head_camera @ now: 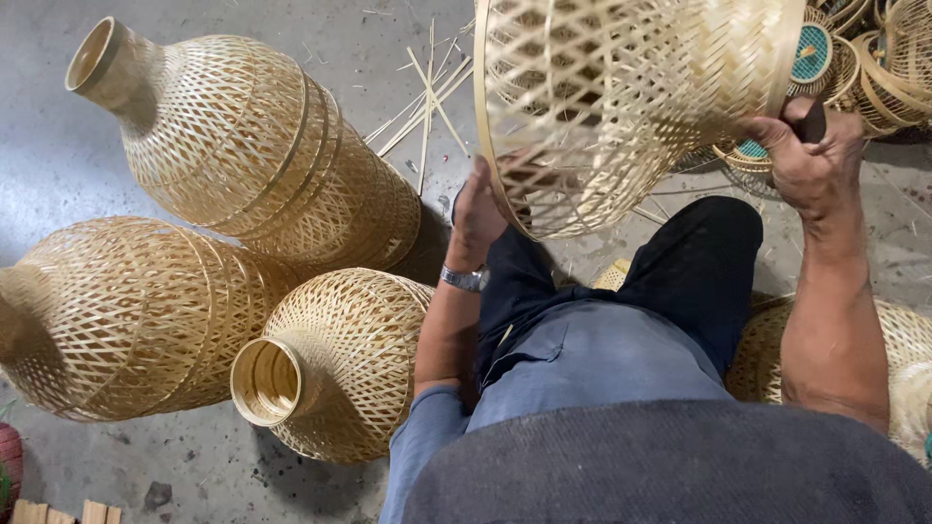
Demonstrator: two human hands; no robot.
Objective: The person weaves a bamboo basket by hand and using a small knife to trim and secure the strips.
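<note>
Grey concrete floor [58,165] carried everything, with thin bamboo strips [427,102] scattered near its far edge. The person sat above it, knees in dark trousers, holding a large woven bamboo shade [621,97] up off the floor over the lap, its open rim turned toward the body — likely so the rim could be looked at and worked. The left hand [476,218], a metal wristwatch [464,279] on its wrist, had its grip clamped on the near rim, fingers curled inside the weave. The right hand [814,160] closed its grip around a dark-handled tool [812,121] pressed against the shade's far side, steadying it from that end. Three finished bottle-shaped shades [243,146] lay on their sides toward the floor's left edge, necks pointing outward, touching one another. More woven pieces [874,58] were heaped at the far right corner, and another basket [903,340] sat just beside the right leg
</note>
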